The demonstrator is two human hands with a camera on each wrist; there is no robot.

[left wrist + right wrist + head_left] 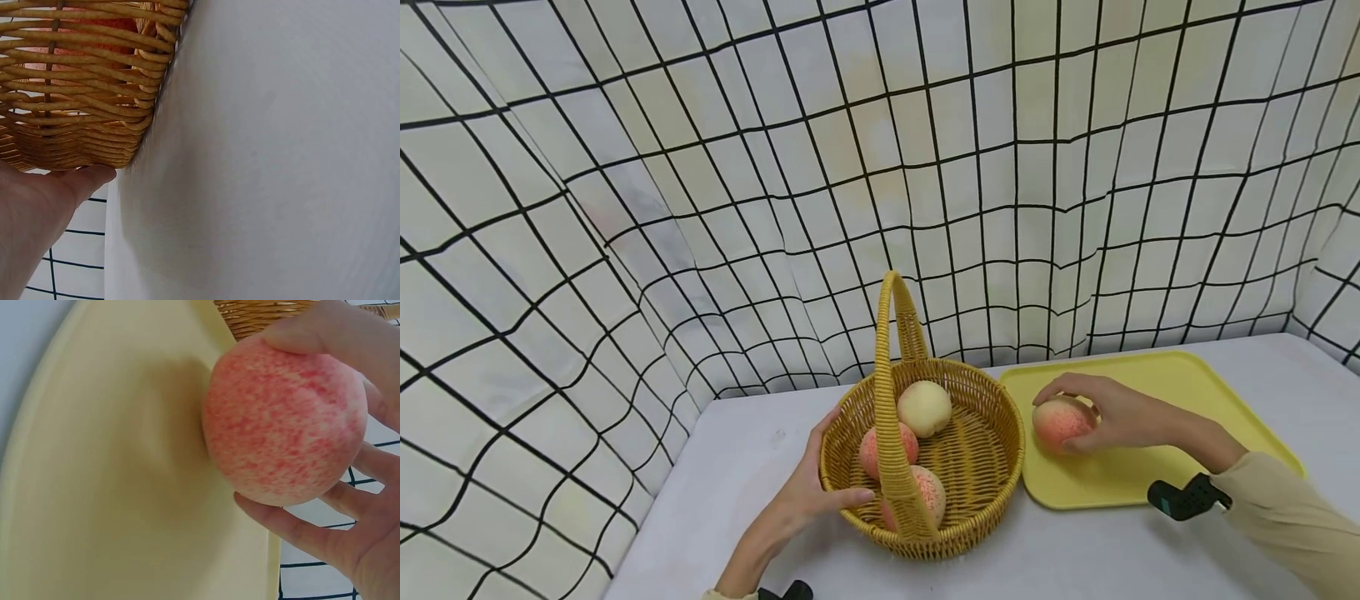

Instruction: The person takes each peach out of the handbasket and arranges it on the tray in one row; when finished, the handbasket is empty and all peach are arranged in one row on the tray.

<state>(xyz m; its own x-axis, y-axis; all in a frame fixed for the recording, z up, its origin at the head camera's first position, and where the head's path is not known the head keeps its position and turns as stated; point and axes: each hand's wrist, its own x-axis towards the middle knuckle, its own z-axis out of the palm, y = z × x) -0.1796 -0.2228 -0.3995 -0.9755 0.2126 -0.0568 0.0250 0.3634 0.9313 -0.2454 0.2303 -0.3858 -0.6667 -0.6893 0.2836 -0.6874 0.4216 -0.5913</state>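
Observation:
A round wicker basket (981, 450) with a tall arched handle stands on the table, holding a pale peach (924, 408) and two pink-speckled peaches, one (871, 454) partly behind the handle. My left hand (808, 492) grips the basket's left side, thumb over the rim and fingers along the outer wall. In the left wrist view that hand (37, 212) lies against the woven side (81, 119). My right hand (1127, 417) holds another pink-speckled peach (1062, 425) at the tray's left part, thumb and fingers spread around it. The right wrist view shows this peach (284, 425) close over the tray.
The yellow tray (1187, 396) lies just right of the basket on a white-covered table (722, 450). Behind and to the left hangs a white cloth (850, 167) with a black grid. The basket's handle (886, 383) rises well above its rim.

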